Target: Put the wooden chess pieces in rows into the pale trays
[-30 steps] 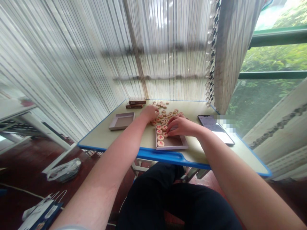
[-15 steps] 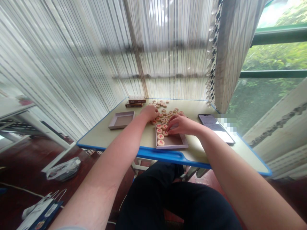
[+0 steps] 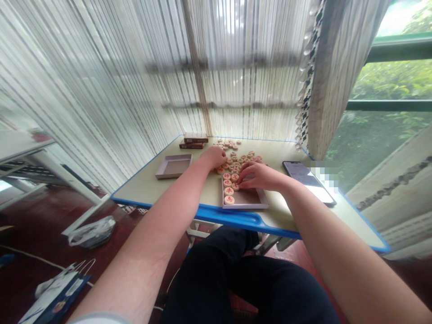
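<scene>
A shallow open box (image 3: 245,207) stands near the table's front edge. Inside, round wooden Chinese chess pieces with red characters, such as this piece (image 3: 229,200), lie flat along its left side. My right hand (image 3: 255,176) reaches over the box, thumb and fingers closed on a Chinese chess piece (image 3: 235,186) in the second column. Behind the box, loose pieces (image 3: 243,159) lie in a heap. My left hand (image 3: 215,158) is at the heap's left edge with fingers curled together; what they hold, if anything, is hidden.
An empty box lid or tray (image 3: 174,166) sits to the left. Two small stacked boxes (image 3: 193,140) stand at the back left. On the right lies a phone (image 3: 308,182). The table (image 3: 141,191) has a blue edge, and a striped curtain (image 3: 236,90) hangs behind it.
The whole view has shifted slightly. Both hands stay in nearly the same places, the right at the piece in the box and the left at the heap.
</scene>
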`<action>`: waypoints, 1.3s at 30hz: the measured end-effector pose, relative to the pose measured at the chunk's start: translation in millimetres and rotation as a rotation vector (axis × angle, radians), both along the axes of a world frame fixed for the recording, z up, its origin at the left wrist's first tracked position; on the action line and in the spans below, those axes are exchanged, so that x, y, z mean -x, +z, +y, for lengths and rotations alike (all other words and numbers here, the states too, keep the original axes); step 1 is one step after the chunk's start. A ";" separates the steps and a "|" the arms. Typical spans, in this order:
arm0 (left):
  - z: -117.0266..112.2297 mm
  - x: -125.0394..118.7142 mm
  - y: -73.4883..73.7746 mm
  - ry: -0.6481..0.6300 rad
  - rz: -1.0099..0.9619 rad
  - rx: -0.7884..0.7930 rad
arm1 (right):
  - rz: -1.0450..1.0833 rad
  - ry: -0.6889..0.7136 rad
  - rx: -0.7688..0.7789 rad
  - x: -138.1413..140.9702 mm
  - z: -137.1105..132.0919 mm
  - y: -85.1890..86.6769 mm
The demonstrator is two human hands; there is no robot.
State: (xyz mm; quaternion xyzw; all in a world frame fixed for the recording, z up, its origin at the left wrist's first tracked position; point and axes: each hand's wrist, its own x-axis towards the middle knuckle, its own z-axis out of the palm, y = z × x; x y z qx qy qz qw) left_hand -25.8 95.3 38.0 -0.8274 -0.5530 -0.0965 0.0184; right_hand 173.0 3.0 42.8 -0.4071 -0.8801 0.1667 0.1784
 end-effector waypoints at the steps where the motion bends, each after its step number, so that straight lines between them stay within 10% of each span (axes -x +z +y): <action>1: 0.5 0.2 -0.4 -0.001 0.000 0.001 | 0.003 0.002 -0.001 0.0 -0.1 -0.1; 10: 5.1 5.7 -5.4 0.015 -0.094 -0.108 | 0.088 -0.066 0.006 -9.0 3.4 4.3; 21: 10.8 7.2 -9.1 0.076 -0.097 -0.057 | 0.063 -0.584 -0.259 -23.0 37.5 -24.5; 33: -1.7 -0.7 -0.7 -0.051 -0.152 0.089 | 0.051 -0.572 -0.291 -14.2 39.1 -25.0; 39: 3.1 -1.6 -1.3 -0.135 -0.506 0.062 | 0.113 -0.517 -0.312 -12.6 37.3 -23.0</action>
